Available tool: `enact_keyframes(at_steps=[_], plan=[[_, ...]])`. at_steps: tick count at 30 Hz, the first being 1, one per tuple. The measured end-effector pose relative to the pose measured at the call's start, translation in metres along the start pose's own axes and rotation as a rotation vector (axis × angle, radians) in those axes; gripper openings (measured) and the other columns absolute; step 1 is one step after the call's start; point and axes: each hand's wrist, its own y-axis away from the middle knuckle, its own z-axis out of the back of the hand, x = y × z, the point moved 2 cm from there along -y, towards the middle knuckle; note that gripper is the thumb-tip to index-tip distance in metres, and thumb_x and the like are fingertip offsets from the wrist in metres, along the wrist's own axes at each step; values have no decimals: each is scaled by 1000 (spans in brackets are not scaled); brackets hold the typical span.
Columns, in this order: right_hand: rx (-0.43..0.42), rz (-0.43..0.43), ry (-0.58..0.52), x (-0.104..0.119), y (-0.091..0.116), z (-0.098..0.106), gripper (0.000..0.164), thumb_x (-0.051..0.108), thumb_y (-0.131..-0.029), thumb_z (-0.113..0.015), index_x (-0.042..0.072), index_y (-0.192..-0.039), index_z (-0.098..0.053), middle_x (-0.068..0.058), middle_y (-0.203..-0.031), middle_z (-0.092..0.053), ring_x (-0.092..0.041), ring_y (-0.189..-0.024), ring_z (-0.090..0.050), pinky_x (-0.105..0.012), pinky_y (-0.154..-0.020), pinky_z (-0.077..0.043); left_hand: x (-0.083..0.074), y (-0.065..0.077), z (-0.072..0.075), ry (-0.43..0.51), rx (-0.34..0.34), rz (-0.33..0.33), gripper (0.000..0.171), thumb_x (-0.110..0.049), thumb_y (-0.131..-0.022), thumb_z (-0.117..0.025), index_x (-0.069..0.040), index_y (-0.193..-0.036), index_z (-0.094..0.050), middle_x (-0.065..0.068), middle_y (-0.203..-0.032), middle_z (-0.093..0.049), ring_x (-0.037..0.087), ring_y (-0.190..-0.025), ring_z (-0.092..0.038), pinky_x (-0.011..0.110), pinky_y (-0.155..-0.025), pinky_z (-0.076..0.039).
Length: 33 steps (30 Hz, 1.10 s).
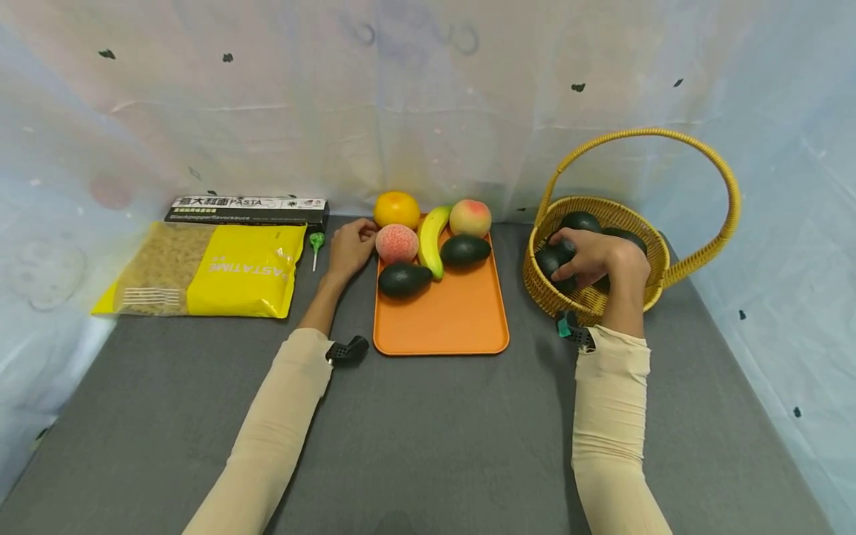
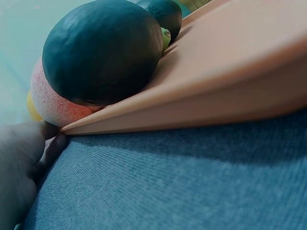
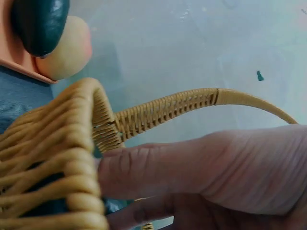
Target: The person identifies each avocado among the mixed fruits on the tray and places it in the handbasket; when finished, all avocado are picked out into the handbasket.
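My left hand (image 1: 352,247) is at the left edge of the orange tray (image 1: 441,327), its thumb and a finger pinching the rim beside the pink peach (image 2: 57,103). On the tray sit an orange (image 1: 396,209), a banana (image 1: 430,239), a second peach (image 1: 470,218) and two dark avocados, one front left (image 1: 404,280) and one to the right (image 1: 465,250). Inside the wicker basket (image 1: 662,256), my right hand (image 1: 595,256) grips a dark avocado (image 1: 550,261) between thumb and fingers. In the right wrist view the basket's woven rim hides most of that avocado.
More avocados (image 1: 580,221) lie in the basket, whose tall handle (image 1: 725,182) arches to the right. Left of the tray are a yellow pasta bag (image 1: 247,271), a black pasta box (image 1: 244,212) and a green lollipop (image 1: 317,241). A pale curtain (image 1: 428,111) hangs behind the grey table.
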Motion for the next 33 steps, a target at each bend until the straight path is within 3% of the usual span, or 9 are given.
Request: enact_keyframes(at_steps=[8, 12, 16, 21, 27, 33], plan=[[-47, 12, 30, 1, 8, 1, 73, 30, -101, -68, 10, -160, -29, -29, -156, -34, -23, -97, -74, -37, -83, -62, 1, 1, 0, 0, 0, -2, 30, -27, -99, -69, -2, -115, -76, 20, -107, -79, 35, -100, -75, 52, -101, -53], [-60, 21, 28, 3, 11, 2, 73, 30, -102, -68, 9, -160, -29, -28, -146, -43, -29, -101, -71, -38, -83, -61, 1, 0, 0, 0, 3, -9, 31, -28, -99, -69, -2, -115, -76, 19, -107, -79, 35, -100, -75, 52, -100, -54], [-92, 39, 66, 3, 14, 4, 73, 31, -101, -68, 5, -159, -31, -28, -148, -43, -33, -106, -68, -39, -83, -60, 1, 0, 0, -5, 0, -16, 30, -27, -99, -69, -2, -115, -76, 19, -107, -79, 35, -100, -75, 52, -100, -54], [-125, 72, 76, 5, 19, 5, 70, 28, -102, -68, 3, -157, -33, -28, -147, -45, -39, -117, -63, -48, -95, -56, 1, 1, 0, -2, 0, -14, 30, -27, -99, -69, -2, -115, -76, 19, -106, -79, 35, -100, -76, 52, -99, -54], [-205, 114, 196, 12, 26, 9, 69, 30, -99, -70, 3, -154, -38, -30, -153, -45, -46, -136, -47, -63, -110, -41, 1, 1, 0, -6, 3, -10, 30, -26, -99, -69, -2, -115, -76, 19, -106, -79, 35, -100, -76, 52, -99, -54], [-263, 172, 203, 21, 38, 11, 67, 28, -99, -71, 4, -153, -39, -29, -149, -50, -44, -130, -51, -62, -108, -43, 1, 0, 0, -5, 3, -7, 30, -26, -99, -69, -2, -115, -76, 20, -106, -79, 35, -99, -75, 52, -99, -54]])
